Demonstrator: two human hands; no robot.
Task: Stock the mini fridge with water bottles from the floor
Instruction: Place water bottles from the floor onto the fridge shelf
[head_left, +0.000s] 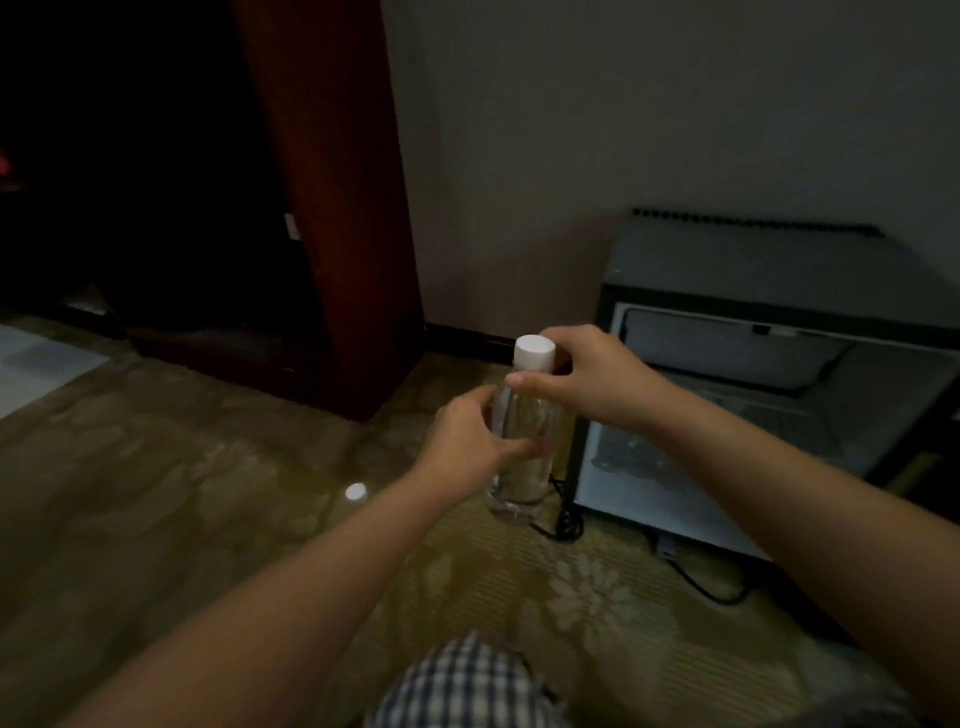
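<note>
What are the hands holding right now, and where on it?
A clear water bottle: the left hand grips its middle, the right hand holds its neck just under the white cap.

Dim room; plain grey wall (571, 130), dark baseboard (467, 340), reddish wooden panel (332, 208), olive floral carpet (156, 493).

One view is given, taken by a wide-angle camera worn on the head and aimed forward and down over the carpeted floor (156, 493) toward the wall (623, 104). The left hand (462, 441) and right hand (587, 374) are caught at arm's length, with the water bottle (522, 431) near mid-frame. The mini fridge (753, 260), at the floor's far right edge, is cut by the frame's right side.
</note>
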